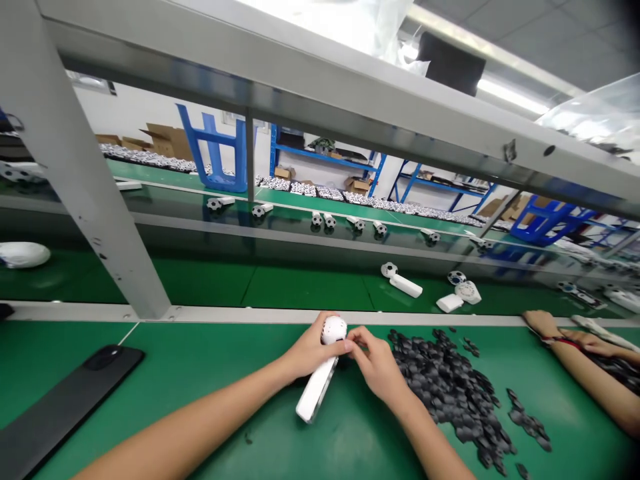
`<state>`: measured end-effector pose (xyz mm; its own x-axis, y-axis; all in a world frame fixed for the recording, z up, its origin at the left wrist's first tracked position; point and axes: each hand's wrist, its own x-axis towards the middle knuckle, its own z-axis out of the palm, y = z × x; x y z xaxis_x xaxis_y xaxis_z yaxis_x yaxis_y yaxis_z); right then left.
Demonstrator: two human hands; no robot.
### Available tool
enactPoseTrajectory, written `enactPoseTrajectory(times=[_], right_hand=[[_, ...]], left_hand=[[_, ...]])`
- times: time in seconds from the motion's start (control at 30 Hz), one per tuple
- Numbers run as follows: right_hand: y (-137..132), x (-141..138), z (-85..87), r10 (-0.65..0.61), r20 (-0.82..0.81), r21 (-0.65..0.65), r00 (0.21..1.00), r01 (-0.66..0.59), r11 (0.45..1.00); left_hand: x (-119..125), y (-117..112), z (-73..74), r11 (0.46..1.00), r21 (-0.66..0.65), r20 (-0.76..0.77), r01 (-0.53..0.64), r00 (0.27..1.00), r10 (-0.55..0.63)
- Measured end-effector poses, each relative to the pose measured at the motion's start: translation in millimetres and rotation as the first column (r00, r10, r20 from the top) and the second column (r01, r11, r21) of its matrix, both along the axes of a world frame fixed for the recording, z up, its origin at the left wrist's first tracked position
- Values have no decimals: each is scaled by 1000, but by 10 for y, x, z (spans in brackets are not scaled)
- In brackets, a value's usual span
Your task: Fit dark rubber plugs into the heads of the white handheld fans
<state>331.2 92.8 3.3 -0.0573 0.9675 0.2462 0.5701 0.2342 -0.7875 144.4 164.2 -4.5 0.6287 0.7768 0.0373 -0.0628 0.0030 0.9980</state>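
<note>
My left hand (306,353) is closed around the neck of a white handheld device (315,393) with a round, ball-like head and a long flat handle. The handle slants down to the left, above the green tabletop. At the right side of the ball head, the fingers of my right hand (375,363) are pinched together, touching the device near my left thumb. Whatever lies between those fingertips is too small and hidden to make out. Just right of my right hand spreads a pile of small black pieces (450,380).
A co-worker's hands (543,325) rest at the right by more black pieces. Behind the metal rail (280,316), white devices with football-patterned heads (406,285) lie on the green belt. A grey post (115,220) stands left, near a long black object (70,407) on the table.
</note>
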Motion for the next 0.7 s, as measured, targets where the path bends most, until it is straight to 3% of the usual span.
enactPoseTrajectory(times=[0.13,0.27,0.57,0.7], right_hand=[[-143,123,116,94,186,-92,978,-78,993],[-205,161,112,128,286,-144,949,-90,986],[-239,26,158,140,348,-134,927,-98,986],[-225,14,159,16,266,-39,964,-6,999]], left_hand=[[-14,13,11,993,-106,19,-51,998,53],[-36,0,38,983,-177,42,-49,997,57],[-23,-34,64,978,-193,53,-78,995,90],[-15,-99,189,978,-199,110,-57,991,80]])
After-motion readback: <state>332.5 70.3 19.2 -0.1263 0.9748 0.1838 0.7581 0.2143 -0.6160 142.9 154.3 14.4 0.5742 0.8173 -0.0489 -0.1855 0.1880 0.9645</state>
